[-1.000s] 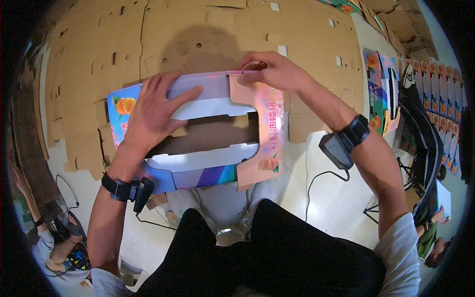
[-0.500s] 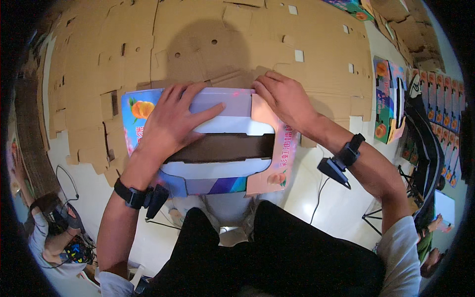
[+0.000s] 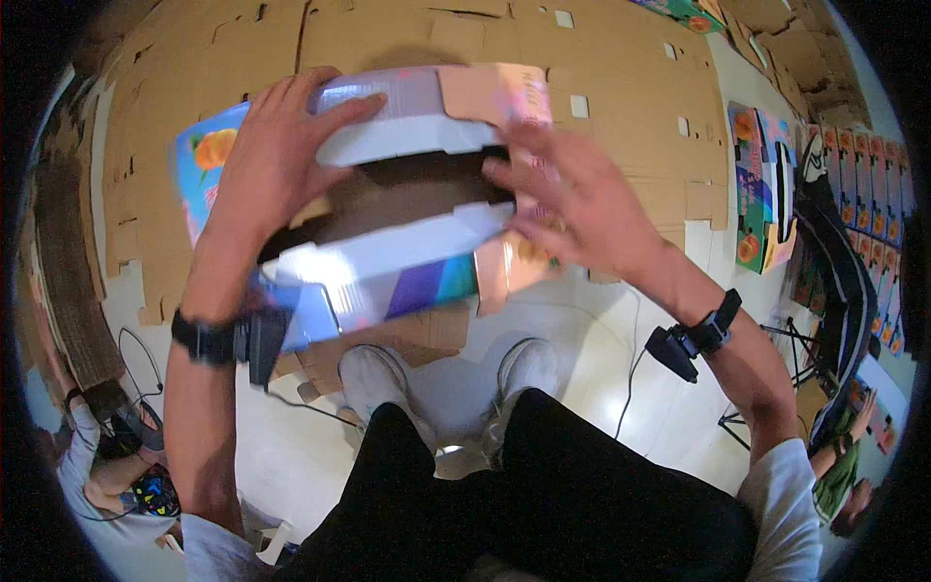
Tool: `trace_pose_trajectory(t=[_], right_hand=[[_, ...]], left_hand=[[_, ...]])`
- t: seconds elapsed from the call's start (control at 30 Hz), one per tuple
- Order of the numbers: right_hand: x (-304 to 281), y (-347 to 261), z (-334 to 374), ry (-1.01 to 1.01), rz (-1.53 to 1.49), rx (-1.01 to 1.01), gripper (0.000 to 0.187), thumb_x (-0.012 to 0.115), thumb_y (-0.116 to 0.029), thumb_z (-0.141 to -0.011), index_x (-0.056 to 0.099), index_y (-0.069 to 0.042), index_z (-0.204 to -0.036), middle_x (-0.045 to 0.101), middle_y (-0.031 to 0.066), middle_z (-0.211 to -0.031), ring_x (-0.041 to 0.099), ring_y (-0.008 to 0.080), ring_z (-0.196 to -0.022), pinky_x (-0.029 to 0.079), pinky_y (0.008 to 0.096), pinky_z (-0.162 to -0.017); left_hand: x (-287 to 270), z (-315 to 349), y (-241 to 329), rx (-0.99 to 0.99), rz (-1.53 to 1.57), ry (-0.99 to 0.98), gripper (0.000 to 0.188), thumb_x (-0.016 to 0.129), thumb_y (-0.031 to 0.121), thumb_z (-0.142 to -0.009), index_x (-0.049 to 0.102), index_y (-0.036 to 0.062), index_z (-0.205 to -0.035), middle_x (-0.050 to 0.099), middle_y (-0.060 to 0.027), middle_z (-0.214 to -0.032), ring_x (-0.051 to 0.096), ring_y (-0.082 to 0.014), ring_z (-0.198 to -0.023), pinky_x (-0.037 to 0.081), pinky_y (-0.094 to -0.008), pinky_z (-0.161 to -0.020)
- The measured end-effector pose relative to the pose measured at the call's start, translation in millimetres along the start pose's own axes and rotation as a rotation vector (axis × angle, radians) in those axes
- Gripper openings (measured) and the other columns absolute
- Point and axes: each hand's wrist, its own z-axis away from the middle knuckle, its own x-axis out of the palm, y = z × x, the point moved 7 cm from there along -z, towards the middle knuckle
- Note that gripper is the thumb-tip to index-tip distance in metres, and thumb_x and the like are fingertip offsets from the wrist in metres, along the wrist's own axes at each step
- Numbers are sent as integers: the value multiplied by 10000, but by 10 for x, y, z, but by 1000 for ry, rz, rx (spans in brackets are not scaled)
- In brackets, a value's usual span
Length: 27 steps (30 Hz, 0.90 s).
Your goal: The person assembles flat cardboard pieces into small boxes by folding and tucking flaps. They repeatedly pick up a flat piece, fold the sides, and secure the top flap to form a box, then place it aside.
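A colourful printed cardboard box [image 3: 412, 283] with a peach picture hangs tilted in front of me, its left end nearer. Its long top is open between pale flaps, and the inside looks dark. My left hand [image 3: 276, 160] grips the box's far left part, thumb stretched along the far grey panel and fingers over the far edge. Over the right end hovers my right hand [image 3: 582, 189], blurred, fingers apart, fingertips at the right edge of the opening; whether they press on it is unclear. Peach-coloured corner flaps [image 3: 495, 92] show at the right end.
Flattened brown cardboard [image 3: 640, 126] covers the floor ahead. Another printed box [image 3: 761, 189] stands at the right, by stacked boxes [image 3: 863, 184] and a person's dark-clothed leg [image 3: 842, 262]. My shoes [image 3: 373, 373] are below. Another person [image 3: 97, 456] is at lower left.
The box has moved up and left, away from my legs, and turned so its right end is farther off. My right hand has left the far right corner for the right end.
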Motion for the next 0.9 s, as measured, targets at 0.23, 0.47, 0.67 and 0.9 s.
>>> trace_pose_trajectory(t=[0.23,0.47,0.67,0.9], right_hand=[[437,-375,178,-261,-43,-151,448,677,-442,-972,692,-249,-1376,546,200,-1575,459,382,-1526,356,552,-1274],[584,-384,160,-406,-222,82,480,664,-358,-1046,603,-117,-1456,512,199,-1550,453,387,-1488,405,483,-1251],[487,-338,196,-247,-555,295,250,678,-199,-973,677,-55,-1177,617,197,-1382,576,401,-1338,464,496,-1165],[465,-583,143,-171,6,-222,198,731,-171,-861,671,-95,-1034,644,145,-1292,607,344,-1280,519,485,-1084]], left_hand=[[395,116,-205,-49,10,10,783,904,155,-763,654,328,-1485,572,-145,-1503,550,-392,-1369,459,-494,-1172],[423,131,-269,-63,60,37,835,912,155,-754,634,342,-1518,558,-143,-1542,549,-396,-1389,460,-496,-1191],[418,169,-290,-36,70,89,817,915,176,-766,637,358,-1513,567,-144,-1522,554,-389,-1379,474,-490,-1172],[451,161,-283,-38,-8,102,786,915,215,-792,635,394,-1504,566,-131,-1508,563,-374,-1361,474,-474,-1180]])
